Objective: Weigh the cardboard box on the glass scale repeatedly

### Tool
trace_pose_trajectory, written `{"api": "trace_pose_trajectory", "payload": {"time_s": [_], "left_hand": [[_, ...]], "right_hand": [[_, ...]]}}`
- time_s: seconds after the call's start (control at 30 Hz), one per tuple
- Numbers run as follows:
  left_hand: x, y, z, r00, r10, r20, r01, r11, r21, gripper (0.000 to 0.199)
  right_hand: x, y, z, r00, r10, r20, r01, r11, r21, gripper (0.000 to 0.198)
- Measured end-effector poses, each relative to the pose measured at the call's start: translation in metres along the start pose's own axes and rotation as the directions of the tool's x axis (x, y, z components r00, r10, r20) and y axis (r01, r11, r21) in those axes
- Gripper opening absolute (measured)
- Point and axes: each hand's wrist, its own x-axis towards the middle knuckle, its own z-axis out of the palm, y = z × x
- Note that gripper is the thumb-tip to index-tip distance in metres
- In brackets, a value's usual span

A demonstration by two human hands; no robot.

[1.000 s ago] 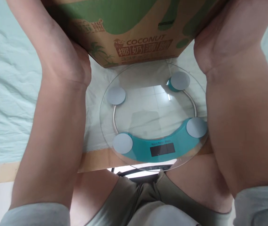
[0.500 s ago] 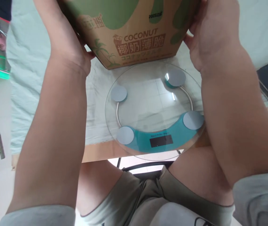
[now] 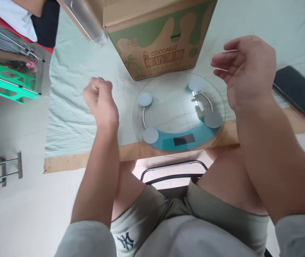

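My left hand [image 3: 101,101] is in the air left of the scale, its fingers curled into a loose fist with nothing seen in them. Over the table to the right, my right hand [image 3: 248,71] has its fingers stretched and slightly bent, holding nothing. Between them a round glass bathroom scale [image 3: 165,103] with a teal display strip overhangs the table's near edge; its display is dark. Behind it a brown and green cardboard box [image 3: 165,46] printed COCONUT stands at the scale's far rim. Whether the two touch, I cannot tell. Both hands are apart from the box.
A black flat device [image 3: 300,91], perhaps a phone, lies at the right. Clear plastic packaging [image 3: 84,19] is beside the box at the upper left. A pale green cloth [image 3: 72,107] covers the table. Left of it are a green plastic stool [image 3: 10,80] and another person's arm [image 3: 5,55].
Both hands have let go of the cardboard box and drawn back toward me. My left fingers have curled. The view has shifted, showing more of the box and the left side.
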Motion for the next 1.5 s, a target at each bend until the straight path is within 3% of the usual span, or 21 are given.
{"api": "trace_pose_trajectory", "payload": {"time_s": [0.13,0.27,0.33,0.5,0.93,1.5], "left_hand": [[-0.042,0.004,0.000,1.000,-0.014,-0.028,0.017,0.996,0.093,0.045],[-0.050,0.008,-0.012,0.995,-0.091,0.032,0.087,0.990,0.110,0.044],[-0.049,0.005,-0.020,0.987,-0.147,0.067,0.137,0.981,0.137,0.041],[-0.048,-0.009,-0.025,0.959,-0.274,0.065,0.253,0.939,0.232,0.038],[-0.050,-0.002,-0.014,0.949,-0.307,0.072,0.268,0.906,0.327,0.041],[-0.048,0.011,0.000,0.932,-0.358,0.050,0.286,0.813,0.507,0.044]], "right_hand": [[-0.002,0.015,-0.012,0.981,-0.029,-0.193,0.039,0.998,0.047,0.017],[0.004,0.017,-0.017,0.936,0.138,-0.323,-0.095,0.985,0.145,0.019],[0.002,0.014,-0.015,0.934,0.193,-0.301,-0.143,0.973,0.181,0.015],[-0.006,0.009,-0.010,0.970,0.138,-0.198,-0.119,0.987,0.109,0.012],[0.007,0.024,-0.013,0.964,0.158,-0.216,-0.153,0.987,0.041,0.013],[0.009,0.016,-0.014,0.946,0.260,-0.193,-0.258,0.965,0.036,0.016]]}}
